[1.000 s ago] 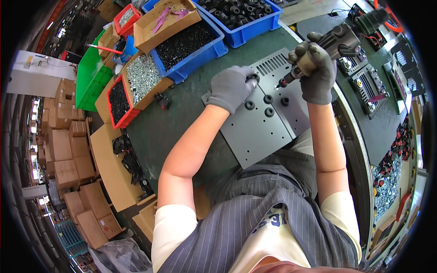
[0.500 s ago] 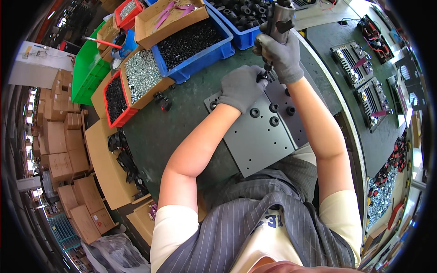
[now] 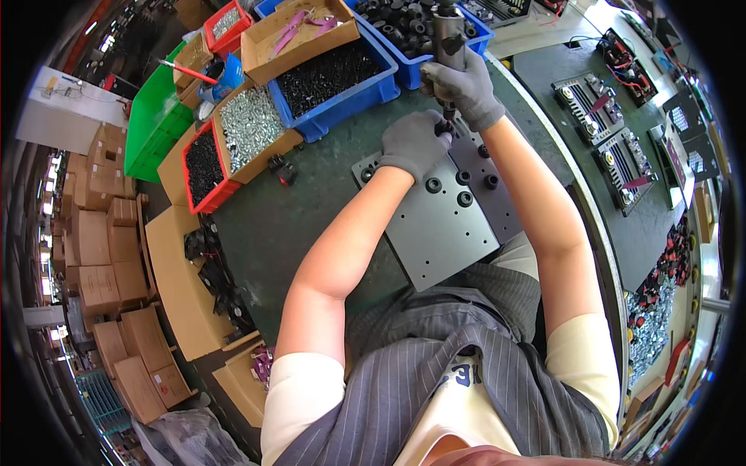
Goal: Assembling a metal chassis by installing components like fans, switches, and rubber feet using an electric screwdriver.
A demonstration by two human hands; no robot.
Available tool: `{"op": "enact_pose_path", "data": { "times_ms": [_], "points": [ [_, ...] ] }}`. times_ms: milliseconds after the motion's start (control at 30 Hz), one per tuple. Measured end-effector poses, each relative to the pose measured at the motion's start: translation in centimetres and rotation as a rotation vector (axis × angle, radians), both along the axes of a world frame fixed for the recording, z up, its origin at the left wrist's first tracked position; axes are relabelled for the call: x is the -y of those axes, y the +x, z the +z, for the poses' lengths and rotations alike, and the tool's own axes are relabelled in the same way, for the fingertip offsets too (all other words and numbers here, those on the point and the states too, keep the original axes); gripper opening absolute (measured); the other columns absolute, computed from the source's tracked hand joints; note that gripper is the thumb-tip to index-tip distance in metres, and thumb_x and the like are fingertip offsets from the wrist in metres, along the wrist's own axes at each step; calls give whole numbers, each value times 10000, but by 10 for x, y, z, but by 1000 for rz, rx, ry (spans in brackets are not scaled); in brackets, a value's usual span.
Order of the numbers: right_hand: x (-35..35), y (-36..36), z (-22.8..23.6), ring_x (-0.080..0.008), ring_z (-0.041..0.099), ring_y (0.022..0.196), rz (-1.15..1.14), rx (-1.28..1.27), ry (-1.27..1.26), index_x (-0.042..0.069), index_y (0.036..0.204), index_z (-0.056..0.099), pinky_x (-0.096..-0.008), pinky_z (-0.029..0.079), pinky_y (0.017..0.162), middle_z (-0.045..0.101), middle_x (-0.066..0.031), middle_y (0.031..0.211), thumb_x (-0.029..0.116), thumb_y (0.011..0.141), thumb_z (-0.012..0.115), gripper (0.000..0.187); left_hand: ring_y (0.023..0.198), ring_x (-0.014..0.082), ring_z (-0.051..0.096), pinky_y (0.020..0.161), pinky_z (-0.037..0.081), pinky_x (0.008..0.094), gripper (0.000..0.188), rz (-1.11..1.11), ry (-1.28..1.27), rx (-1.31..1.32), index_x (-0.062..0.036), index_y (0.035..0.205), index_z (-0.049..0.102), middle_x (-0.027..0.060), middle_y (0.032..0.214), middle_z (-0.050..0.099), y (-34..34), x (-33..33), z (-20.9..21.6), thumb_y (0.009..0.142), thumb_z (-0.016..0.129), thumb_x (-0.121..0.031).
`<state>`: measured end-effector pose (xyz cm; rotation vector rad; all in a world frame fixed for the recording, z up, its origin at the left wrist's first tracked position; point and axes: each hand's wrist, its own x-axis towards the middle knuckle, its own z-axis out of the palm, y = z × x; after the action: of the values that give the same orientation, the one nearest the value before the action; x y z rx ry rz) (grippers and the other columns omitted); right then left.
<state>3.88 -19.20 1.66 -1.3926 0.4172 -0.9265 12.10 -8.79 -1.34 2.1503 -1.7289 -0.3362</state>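
Observation:
My right hand (image 3: 468, 87), in a grey glove, is wrapped round a metal power screwdriver (image 3: 449, 43) held upright with its bit downward. My left hand (image 3: 413, 144), gloved too, is pinched at the bit's lower end, over the far edge of a grey metal plate (image 3: 439, 241). A small dark piece shows at those fingertips, mostly hidden, and I cannot make out what it is. Several round black rubber feet (image 3: 465, 199) sit on the plate and on a darker plate (image 3: 503, 203) beside it. Both plates have small holes.
Beyond my hands stand a blue bin (image 3: 342, 97) of black screws, a carton (image 3: 252, 124) of silver screws, a red bin (image 3: 206, 171) and a blue bin of black parts (image 3: 408, 31). At right, finned assemblies (image 3: 628, 169) lie on another table. A small black-and-red part (image 3: 281, 169) lies left.
The screwdriver and my right hand have moved a little left, and the tool stands more upright. My left hand stays pinched near the bit.

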Motion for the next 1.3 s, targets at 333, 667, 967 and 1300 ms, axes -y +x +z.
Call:
{"op": "enact_pose_path", "data": {
  "times_ms": [333, 667, 967, 1300],
  "points": [
    [-72, -78, 44, -242, 571, 648, -78, 504, 25, -40, 1132, 482, -353, 487, 605, 566, -137, 771, 153, 754, 553, 431, 590, 74, 466, 406, 359, 158, 231, 340, -113, -2011, -39, 1112, 535, 9, 843, 541, 35, -48, 11, 908, 485, -134],
    [-114, -114, 32, -199, 485, 706, 50, 671, 117, 50, 1178, 421, -337, 375, 659, 545, -82, 847, 298, 778, 563, 491, 570, 45, 439, 411, 325, 148, 238, 106, 76, -2127, -53, 984, 564, -10, 759, 507, -41, -120, -2, 920, 557, -282],
    [-129, -123, 32, -242, 565, 689, 146, 729, 83, 103, 1187, 449, -363, 479, 632, 581, -109, 877, 222, 785, 586, 441, 395, 87, 359, 328, 251, 199, 431, 322, 258, -1818, -43, 752, 517, 8, 521, 410, -78, -126, 19, 948, 460, -424],
    [-124, -135, 25, -250, 599, 714, 224, 747, -15, 101, 1173, 452, -377, 522, 644, 592, -113, 863, 158, 771, 631, 444, 371, 78, 409, 336, 285, 216, 481, 329, 236, -1764, -29, 709, 570, 11, 498, 474, -90, -116, 6, 921, 502, -456]
  ]
}}
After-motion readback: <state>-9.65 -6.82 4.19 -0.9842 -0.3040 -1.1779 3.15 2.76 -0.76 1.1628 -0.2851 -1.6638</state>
